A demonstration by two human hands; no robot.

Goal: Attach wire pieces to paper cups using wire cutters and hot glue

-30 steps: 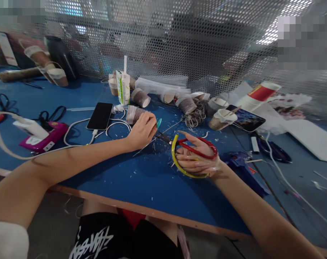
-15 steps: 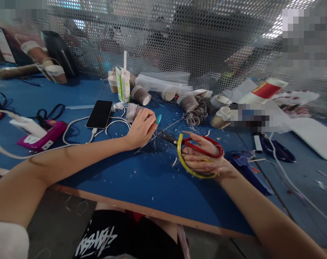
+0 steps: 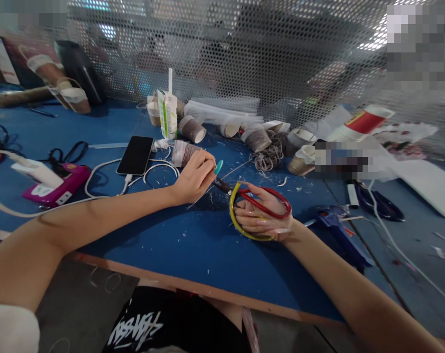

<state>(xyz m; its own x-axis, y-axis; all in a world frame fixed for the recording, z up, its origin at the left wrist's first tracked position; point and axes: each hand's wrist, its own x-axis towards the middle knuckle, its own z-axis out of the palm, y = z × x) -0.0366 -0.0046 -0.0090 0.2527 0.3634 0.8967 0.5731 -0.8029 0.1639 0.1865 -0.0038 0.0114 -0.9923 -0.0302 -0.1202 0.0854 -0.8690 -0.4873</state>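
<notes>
My right hand (image 3: 261,218) is closed through the red and yellow handles of a pair of scissors (image 3: 252,208), whose dark blades point left toward my left hand. My left hand (image 3: 195,176) is pinched shut on a small teal-tipped piece (image 3: 217,167) and a thin stick that slants down to the blue table (image 3: 193,250). The blades meet the stick just right of my left fingers. White shavings lie scattered on the table around both hands.
A black phone (image 3: 136,155) with a white cable lies left of my hands. A pink device (image 3: 57,185), a blue glue gun (image 3: 340,230), twine-wrapped paper cups (image 3: 257,139), a drink carton (image 3: 168,115) and a perforated metal screen stand around.
My right hand with the scissors has shifted left, closer to my left hand, and the blades now reach the stick. The left hand has barely moved.
</notes>
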